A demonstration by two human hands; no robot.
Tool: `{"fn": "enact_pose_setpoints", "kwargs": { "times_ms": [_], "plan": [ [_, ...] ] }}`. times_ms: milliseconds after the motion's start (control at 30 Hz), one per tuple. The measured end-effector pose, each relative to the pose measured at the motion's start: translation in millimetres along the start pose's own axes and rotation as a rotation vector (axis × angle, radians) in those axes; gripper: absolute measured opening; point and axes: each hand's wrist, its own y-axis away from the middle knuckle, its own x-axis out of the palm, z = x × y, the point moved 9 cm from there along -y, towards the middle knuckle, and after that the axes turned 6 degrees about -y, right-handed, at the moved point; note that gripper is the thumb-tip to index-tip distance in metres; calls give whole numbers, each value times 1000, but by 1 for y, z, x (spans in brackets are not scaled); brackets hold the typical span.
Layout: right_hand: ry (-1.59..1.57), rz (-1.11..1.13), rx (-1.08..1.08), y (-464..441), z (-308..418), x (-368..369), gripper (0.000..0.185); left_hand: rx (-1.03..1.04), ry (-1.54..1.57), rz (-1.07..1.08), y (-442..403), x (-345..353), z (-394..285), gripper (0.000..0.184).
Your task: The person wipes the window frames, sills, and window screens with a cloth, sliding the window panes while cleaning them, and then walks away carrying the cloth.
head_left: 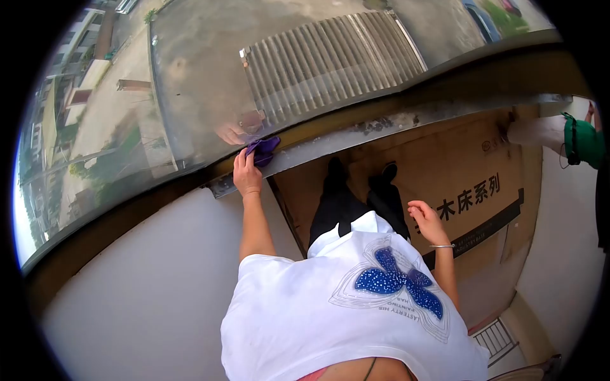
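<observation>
A crumpled purple cloth (264, 151) is pinched in the fingers of my left hand (246, 173). It lies against the metal window ledge (318, 147), close to the lower edge of the glass pane (203, 82). Part of the cloth is hidden behind my fingers. My right hand (428, 223), with a bracelet at the wrist, hangs at my side above a printed cardboard sheet (457, 159). Its fingers are loosely curved and apart, holding nothing visible.
Through the glass I see a corrugated roof (337, 60) and ground below. At the far right is another person's limb (537, 131), beside a green item (586, 143). A white wall (159, 267) stands on my left. My shoes (385, 174) are over the cardboard.
</observation>
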Motion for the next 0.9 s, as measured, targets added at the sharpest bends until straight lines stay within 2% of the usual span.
{"fn": "enact_pose_setpoints", "kwargs": {
  "times_ms": [100,133,233,300,333,367,467,533,633,733,900],
  "plan": [
    [12,-4,-21,2,7,3,26,-273,-69,22,18,5,88,46],
    [15,-13,-20,1,7,3,26,-281,-97,18,21,11,110,46],
    [-20,-20,37,9,0,7,26,-446,-181,123,28,9,145,42],
    [40,-36,44,10,-4,7,26,-451,-172,53,32,6,144,42],
    [-27,-48,21,9,-15,7,26,-479,-185,55,29,7,142,42],
    [-44,-82,33,14,-17,4,26,-582,-229,141,26,12,142,38],
    [-29,-96,37,16,-19,7,26,-747,-229,166,13,4,124,25],
    [-31,-126,71,20,-17,7,26,-709,-214,189,10,-6,101,28],
    [-45,-174,107,22,-25,9,27,-446,-159,126,5,7,38,35],
    [-59,-178,63,26,-35,14,26,-124,-12,148,-15,8,-74,43],
    [-166,-269,110,45,-62,8,26,330,112,221,-44,25,-246,43]
  ]
}}
